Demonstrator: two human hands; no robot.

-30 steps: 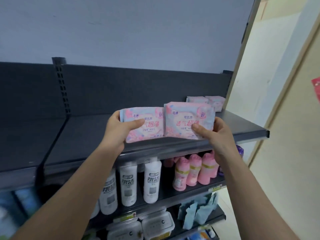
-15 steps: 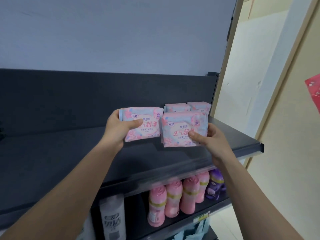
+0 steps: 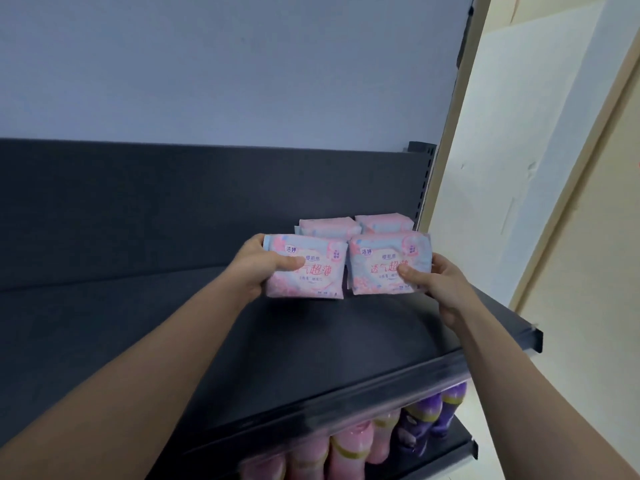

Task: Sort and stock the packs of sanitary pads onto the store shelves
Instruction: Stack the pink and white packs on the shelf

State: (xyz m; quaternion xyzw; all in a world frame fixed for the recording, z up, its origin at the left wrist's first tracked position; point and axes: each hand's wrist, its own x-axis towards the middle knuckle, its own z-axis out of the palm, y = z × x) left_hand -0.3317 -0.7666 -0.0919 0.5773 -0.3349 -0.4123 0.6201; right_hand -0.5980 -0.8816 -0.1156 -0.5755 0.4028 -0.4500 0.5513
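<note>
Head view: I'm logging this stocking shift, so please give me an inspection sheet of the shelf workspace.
Surface: dark grey top shelf with a dark back panel.
Job's things: left pack and right pack of pink sanitary pads, held upright side by side; back-left pack and back-right pack lie behind them, at the shelf's right rear.
Clutter: nothing seen.
Hands: left hand grips the left pack, thumb on its front; right hand grips the right pack likewise.
Cables: nothing seen.
Surroundings: pink bottles and purple bottles on the shelf below; pale wall above; beige frame at right.
</note>
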